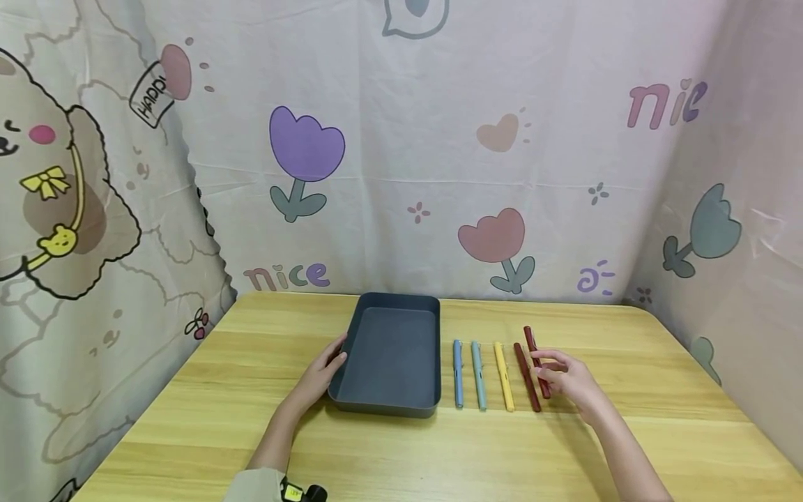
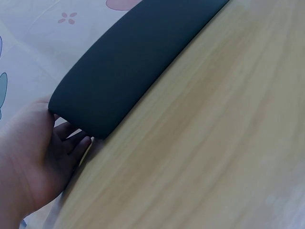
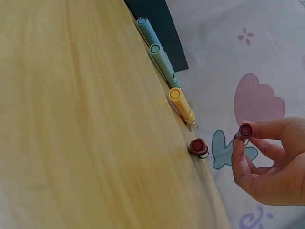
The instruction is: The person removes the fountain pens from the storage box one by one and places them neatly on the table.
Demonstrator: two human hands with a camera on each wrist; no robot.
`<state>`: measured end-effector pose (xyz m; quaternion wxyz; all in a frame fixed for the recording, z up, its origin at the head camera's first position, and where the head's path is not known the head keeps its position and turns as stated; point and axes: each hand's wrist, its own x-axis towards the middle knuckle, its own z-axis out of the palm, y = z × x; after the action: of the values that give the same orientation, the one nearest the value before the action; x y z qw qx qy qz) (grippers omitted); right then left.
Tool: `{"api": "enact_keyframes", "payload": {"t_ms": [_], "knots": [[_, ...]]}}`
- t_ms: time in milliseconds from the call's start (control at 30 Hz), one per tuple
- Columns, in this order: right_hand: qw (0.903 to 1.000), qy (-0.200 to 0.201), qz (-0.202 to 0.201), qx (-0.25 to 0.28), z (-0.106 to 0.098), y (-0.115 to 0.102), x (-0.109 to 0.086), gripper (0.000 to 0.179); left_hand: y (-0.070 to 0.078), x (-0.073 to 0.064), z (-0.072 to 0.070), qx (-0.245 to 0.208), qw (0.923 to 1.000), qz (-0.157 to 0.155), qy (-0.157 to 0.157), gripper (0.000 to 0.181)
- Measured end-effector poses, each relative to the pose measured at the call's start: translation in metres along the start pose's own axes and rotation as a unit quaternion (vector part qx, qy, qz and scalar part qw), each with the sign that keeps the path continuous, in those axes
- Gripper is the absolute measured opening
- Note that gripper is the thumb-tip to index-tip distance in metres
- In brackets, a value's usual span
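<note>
Between thumb and fingertips, my right hand (image 1: 567,382) pinches a dark red pen (image 3: 245,130), raised off the table in the right wrist view. A second dark red pen (image 1: 526,376) lies just left of it. Further left, side by side, are a yellow pen (image 1: 504,376), a light teal pen (image 1: 479,376) and a blue pen (image 1: 459,376). My left hand (image 1: 320,376) grips the left side of a dark grey rectangular tray (image 1: 433,411) that holds nothing. The left wrist view shows the fingers against the tray's outer wall; the thumb is hidden there.
The tray and pens are on a light wooden table (image 1: 188,418). A white curtain (image 1: 401,139) printed with flowers and words hangs behind the table and along both sides.
</note>
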<state>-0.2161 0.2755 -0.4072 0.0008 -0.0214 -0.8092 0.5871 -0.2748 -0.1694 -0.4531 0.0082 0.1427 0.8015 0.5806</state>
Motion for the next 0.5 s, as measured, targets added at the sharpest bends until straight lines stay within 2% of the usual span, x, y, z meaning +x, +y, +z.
{"api": "enact_keyframes", "payload": {"t_ms": [500], "knots": [[0.9999, 0.001, 0.006, -0.011, -0.0036, 0.0084, 0.0001, 0.040, -0.0019, 0.0018, -0.0004, -0.005, 1.0000, 0.001, -0.001, 0.049]]}}
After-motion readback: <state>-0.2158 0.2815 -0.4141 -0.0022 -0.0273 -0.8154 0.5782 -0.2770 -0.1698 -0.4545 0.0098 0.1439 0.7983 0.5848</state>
